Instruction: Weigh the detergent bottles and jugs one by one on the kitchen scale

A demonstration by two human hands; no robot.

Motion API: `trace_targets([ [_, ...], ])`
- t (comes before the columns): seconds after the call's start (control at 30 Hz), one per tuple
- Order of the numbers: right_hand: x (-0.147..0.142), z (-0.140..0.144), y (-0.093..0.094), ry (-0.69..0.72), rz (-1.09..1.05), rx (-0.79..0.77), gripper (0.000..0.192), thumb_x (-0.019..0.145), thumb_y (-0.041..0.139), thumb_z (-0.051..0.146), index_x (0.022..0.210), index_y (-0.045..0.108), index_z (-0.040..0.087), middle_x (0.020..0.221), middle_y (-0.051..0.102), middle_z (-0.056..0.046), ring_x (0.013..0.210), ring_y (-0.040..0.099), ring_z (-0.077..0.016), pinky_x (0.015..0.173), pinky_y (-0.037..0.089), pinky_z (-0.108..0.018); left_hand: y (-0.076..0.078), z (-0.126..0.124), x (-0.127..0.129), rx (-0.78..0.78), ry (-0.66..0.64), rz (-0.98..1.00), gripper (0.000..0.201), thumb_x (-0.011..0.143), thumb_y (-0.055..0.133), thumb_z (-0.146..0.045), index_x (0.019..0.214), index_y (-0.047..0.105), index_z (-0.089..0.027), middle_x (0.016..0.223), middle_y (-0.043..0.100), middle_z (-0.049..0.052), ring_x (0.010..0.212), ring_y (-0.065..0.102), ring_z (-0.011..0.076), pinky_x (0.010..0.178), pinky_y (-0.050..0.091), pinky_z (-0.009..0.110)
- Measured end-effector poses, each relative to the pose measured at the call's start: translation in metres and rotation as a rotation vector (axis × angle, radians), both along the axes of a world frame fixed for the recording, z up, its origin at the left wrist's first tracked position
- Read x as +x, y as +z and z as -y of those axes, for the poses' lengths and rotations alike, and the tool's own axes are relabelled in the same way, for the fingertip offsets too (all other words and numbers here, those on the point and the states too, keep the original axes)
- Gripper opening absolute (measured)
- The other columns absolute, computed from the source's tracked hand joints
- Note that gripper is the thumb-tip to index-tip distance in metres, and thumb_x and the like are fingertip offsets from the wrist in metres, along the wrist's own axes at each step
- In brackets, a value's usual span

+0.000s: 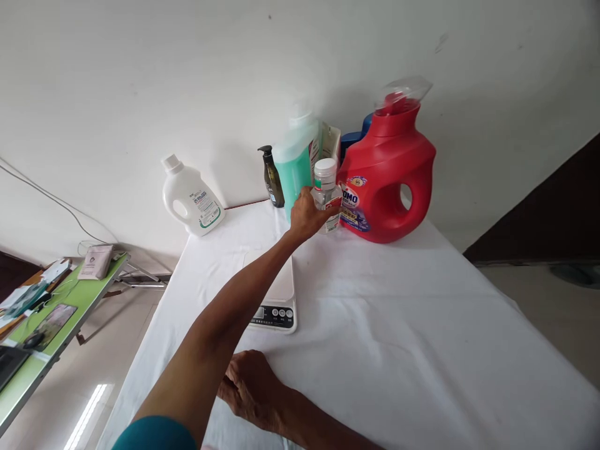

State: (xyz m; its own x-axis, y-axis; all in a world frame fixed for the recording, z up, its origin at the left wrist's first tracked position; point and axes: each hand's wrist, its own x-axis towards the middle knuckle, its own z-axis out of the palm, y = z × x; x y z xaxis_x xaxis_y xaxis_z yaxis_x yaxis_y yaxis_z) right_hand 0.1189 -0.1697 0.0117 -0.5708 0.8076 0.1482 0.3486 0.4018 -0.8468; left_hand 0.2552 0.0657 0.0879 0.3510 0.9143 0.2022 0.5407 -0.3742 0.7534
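My left hand reaches far across the white-clothed table and grips a small clear bottle with a white cap. The bottle stands upright at the back, just in front of a big red detergent jug and beside a tall green-filled bottle. My right hand rests on the cloth near the front edge, fingers curled, holding nothing. A white digital kitchen scale lies between the two hands, partly hidden under my left forearm.
Along the back wall stand a white handled bottle, a dark pump bottle, a carton and a blue bottle. A green side table with papers and devices stands at the left. Bare floor lies on both sides.
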Motion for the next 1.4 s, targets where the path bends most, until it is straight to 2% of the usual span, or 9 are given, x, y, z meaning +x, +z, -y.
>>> trace_targets([
  [0.1,0.0,0.0,0.002,-0.018,-0.043,-0.018,0.047,0.094,0.066,0.022,0.064,0.031,0.019,0.057,0.03,0.007,0.053,0.027,-0.008,0.057,0.02,-0.028,0.008,0.01,-0.014,-0.015,-0.035,0.07,0.065,0.069,0.094,-0.041,0.117,0.055,-0.021,0.119,0.074,0.014,0.109,0.071,0.033,0.089,0.055,0.044],
  [0.2,-0.001,0.0,0.002,-0.037,-0.038,-0.021,0.051,0.096,0.067,0.025,0.062,0.03,0.019,0.056,0.028,0.007,0.052,0.025,-0.0084,0.057,0.02,-0.028,0.025,0.024,-0.039,-0.009,-0.112,0.21,0.061,0.069,0.094,-0.04,0.113,0.057,-0.021,0.114,0.075,0.01,0.101,0.072,0.0273,0.083,0.057,0.039],
  [0.37,-0.001,0.002,0.001,-0.041,-0.084,-0.064,0.052,0.095,0.067,0.021,0.061,0.028,0.019,0.055,0.029,0.007,0.051,0.025,-0.0078,0.056,0.022,-0.027,0.061,0.052,-0.105,0.084,-0.171,0.295,0.059,0.071,0.092,-0.044,0.117,0.062,-0.023,0.116,0.076,0.008,0.103,0.073,0.026,0.079,0.06,0.036],
  [0.47,-0.001,0.003,0.0,-0.049,-0.113,-0.1,0.051,0.095,0.065,0.019,0.06,0.028,0.018,0.055,0.032,0.007,0.051,0.027,-0.0075,0.056,0.023,-0.026,0.07,0.068,-0.144,0.101,-0.126,0.233,0.057,0.071,0.092,-0.045,0.116,0.064,-0.025,0.115,0.075,0.007,0.105,0.072,0.0269,0.079,0.06,0.038],
  [0.57,-0.001,0.003,0.001,-0.054,-0.132,-0.094,0.051,0.095,0.064,0.018,0.06,0.028,0.018,0.056,0.033,0.007,0.052,0.029,-0.0074,0.058,0.022,-0.027,0.065,0.081,-0.172,0.101,-0.072,0.161,0.055,0.07,0.093,-0.043,0.114,0.065,-0.025,0.111,0.076,0.006,0.101,0.072,0.0266,0.08,0.059,0.04],
  [0.7,-0.001,0.003,0.002,-0.056,-0.127,-0.092,0.051,0.096,0.064,0.018,0.06,0.027,0.018,0.056,0.031,0.007,0.054,0.028,-0.0078,0.058,0.02,-0.028,0.049,0.089,-0.192,0.067,-0.021,0.131,0.054,0.069,0.093,-0.039,0.113,0.064,-0.024,0.113,0.076,0.007,0.101,0.072,0.0265,0.081,0.057,0.04],
  [1.1,-0.003,0.003,-0.008,-0.05,-0.178,-0.076,0.046,0.101,0.054,0.03,0.064,0.029,0.02,0.059,0.033,0.006,0.057,0.029,-0.0093,0.06,0.023,-0.029,0.028,0.094,-0.198,0.048,-0.023,0.123,0.054,0.069,0.092,-0.035,0.112,0.062,-0.022,0.117,0.074,0.007,0.105,0.07,0.0254,0.084,0.055,0.038],
  [1.27,0.004,-0.002,-0.001,-0.101,-0.39,-0.298,0.051,0.105,0.048,0.046,0.066,0.025,0.022,0.062,0.027,0.006,0.06,0.025,-0.0102,0.058,0.023,-0.029,0.02,0.095,-0.2,0.047,-0.044,0.162,0.056,0.072,0.091,-0.04,0.116,0.061,-0.021,0.118,0.073,0.008,0.105,0.068,0.0243,0.087,0.054,0.038],
  [1.4,0.007,-0.007,0.008,-0.051,-0.362,-0.368,0.049,0.104,0.051,0.044,0.066,0.029,0.022,0.062,0.031,0.006,0.061,0.029,-0.0104,0.059,0.025,-0.029,0.021,0.098,-0.205,-0.01,-0.076,0.216,0.058,0.077,0.086,-0.053,0.119,0.062,-0.02,0.12,0.072,0.009,0.109,0.067,0.0262,0.092,0.053,0.04],
])
